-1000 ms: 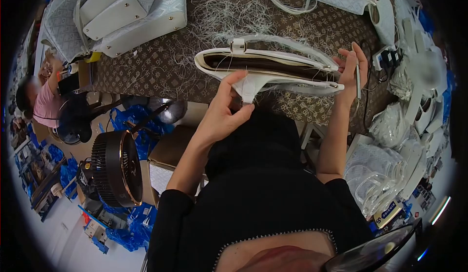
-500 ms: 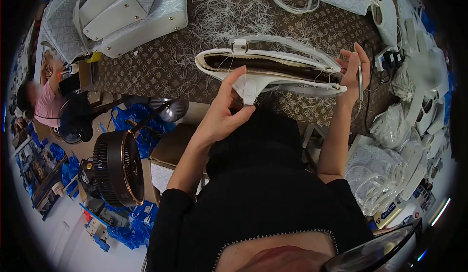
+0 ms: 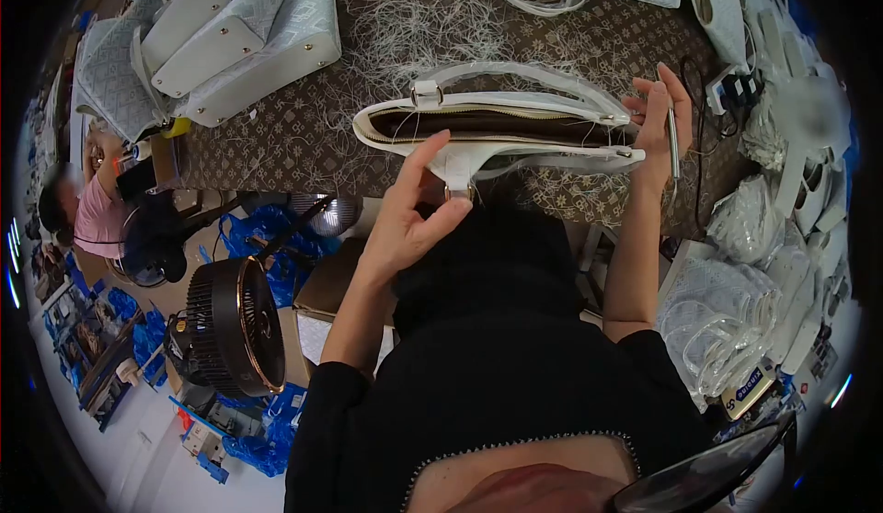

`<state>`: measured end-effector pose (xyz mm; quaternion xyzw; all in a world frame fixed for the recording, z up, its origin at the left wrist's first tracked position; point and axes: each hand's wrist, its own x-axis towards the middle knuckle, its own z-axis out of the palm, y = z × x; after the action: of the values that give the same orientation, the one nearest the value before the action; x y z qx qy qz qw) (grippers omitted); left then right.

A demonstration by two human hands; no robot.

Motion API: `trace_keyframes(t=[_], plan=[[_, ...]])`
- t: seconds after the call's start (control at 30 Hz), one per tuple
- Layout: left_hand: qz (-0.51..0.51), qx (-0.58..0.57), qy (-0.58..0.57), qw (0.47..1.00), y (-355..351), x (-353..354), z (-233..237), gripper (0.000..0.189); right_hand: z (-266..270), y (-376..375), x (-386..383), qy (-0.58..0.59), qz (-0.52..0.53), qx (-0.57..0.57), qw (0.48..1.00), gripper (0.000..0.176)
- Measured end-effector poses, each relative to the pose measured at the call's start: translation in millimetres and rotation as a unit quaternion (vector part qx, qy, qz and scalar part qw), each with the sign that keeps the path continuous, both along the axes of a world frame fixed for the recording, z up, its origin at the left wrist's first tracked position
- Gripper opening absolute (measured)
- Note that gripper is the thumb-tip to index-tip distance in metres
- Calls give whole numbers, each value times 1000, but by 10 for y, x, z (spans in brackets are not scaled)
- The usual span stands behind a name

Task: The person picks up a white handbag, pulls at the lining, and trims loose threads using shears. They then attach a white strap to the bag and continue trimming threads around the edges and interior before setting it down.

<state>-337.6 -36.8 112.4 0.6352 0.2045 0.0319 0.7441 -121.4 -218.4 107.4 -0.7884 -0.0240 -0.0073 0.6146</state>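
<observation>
A white handbag lies across in front of me, its long zippered mouth facing up and the dark lining showing. Loose threads trail over its left end. Both of its handles are wrapped in clear plastic. My left hand grips the near side by a strap tab with a metal ring, thumb below and index finger up at the rim. At the bag's right end is my right hand, with a slim silver metal tool held in it, pointing down. Its fingers rise behind the bag's corner.
Several white patterned bags stand at the table's upper left. Cut threads litter the brown patterned tabletop. Plastic-wrapped pieces are piled right, below a power strip. A black fan stands lower left; beyond sits a person in pink.
The handbag and both hands have shifted slightly left in the view, and the strap tab is now turned so its metal ring shows. Both hands keep their holds.
</observation>
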Motion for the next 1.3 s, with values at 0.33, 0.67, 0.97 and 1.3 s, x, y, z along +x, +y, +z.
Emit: trace_keyframes(t=[0.33,0.67,0.97,1.3], plan=[[-53,668,-155,726,196,244,221,40,24,13,3,-12,14,25,1000,31],[-124,121,-10,985,229,691,462,31,-27,-46,163,-17,5,61,998,29],[-60,-2,97,993,432,917,394,53,0,48,156,-29,36,68,997,34],[-99,75,106,987,599,1085,356,52,34,169,245,-47,29,60,997,32]])
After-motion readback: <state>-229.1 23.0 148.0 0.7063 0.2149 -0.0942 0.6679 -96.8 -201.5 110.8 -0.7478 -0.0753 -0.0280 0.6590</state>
